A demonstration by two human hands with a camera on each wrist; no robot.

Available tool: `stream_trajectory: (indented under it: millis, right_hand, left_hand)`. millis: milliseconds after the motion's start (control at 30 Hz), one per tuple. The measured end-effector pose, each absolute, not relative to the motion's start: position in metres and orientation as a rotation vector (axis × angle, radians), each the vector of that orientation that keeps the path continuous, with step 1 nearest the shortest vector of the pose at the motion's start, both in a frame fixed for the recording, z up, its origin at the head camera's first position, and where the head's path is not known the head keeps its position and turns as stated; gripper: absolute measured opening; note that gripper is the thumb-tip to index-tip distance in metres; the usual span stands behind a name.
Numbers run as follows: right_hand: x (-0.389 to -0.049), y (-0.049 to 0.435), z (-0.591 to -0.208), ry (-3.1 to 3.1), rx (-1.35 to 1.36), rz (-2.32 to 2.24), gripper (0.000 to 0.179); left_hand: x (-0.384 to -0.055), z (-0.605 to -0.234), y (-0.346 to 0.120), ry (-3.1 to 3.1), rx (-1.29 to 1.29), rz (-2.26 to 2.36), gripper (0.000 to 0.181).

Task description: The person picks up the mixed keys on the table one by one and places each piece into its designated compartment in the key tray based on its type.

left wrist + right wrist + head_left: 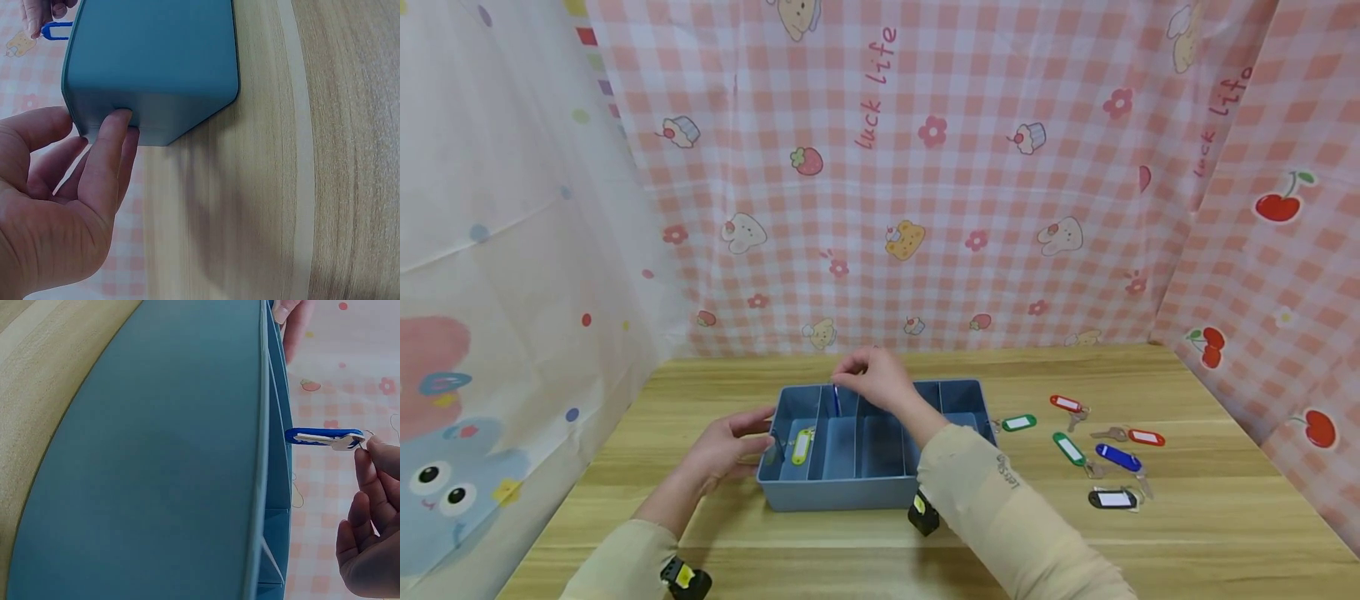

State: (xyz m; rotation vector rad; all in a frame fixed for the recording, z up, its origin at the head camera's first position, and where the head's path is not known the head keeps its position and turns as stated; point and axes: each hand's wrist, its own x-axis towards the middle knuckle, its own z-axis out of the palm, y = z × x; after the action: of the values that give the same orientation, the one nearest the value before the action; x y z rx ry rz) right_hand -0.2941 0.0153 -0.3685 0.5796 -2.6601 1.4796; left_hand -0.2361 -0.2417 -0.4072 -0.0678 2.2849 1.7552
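My right hand point(880, 379) pinches the ring of a blue key tag point(322, 435) above the second compartment from the left of a blue-grey divided box point(842, 493). A silver key point(340, 442) hangs beside the tag on that ring, and the tag's lower end dips below the box's rim. At the box's left end, my left hand point(726, 446) grips the side wall, with fingertips point(122, 117) against its outer face. A yellow-green key tag point(802, 447) lies in the leftmost compartment. My right forearm covers part of the right-hand compartments.
Right of the box, several tagged keys lie on the wooden table point(1217, 517): green tags point(1018, 423) point(1068, 448), red tags point(1066, 403) point(1146, 437), a blue tag point(1117, 457) and a black tag point(1112, 499). A checked cloth point(955, 283) hangs behind the table.
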Motion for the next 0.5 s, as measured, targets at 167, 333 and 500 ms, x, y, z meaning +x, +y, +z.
stream_trajectory:
  millis: [167,333,500]
  right_hand:
    - [-0.2934,0.0158,-0.3690,-2.667,0.573,1.505,0.011]
    - [-0.2913,0.0178,-0.3660,-2.658,0.609,1.524,0.017]
    - [-0.2861,0.0202,-0.3602,-2.664,0.687,1.522,0.024]
  left_hand:
    - [-0.2360,-0.4074,-0.2410,2.300,-0.060,1.742,0.058]
    - [-0.2361,-0.4082,-0.2411,2.318,-0.041,1.730,0.059]
    - [-0.2361,-0.4077,-0.2412,2.328,-0.039,1.719,0.059]
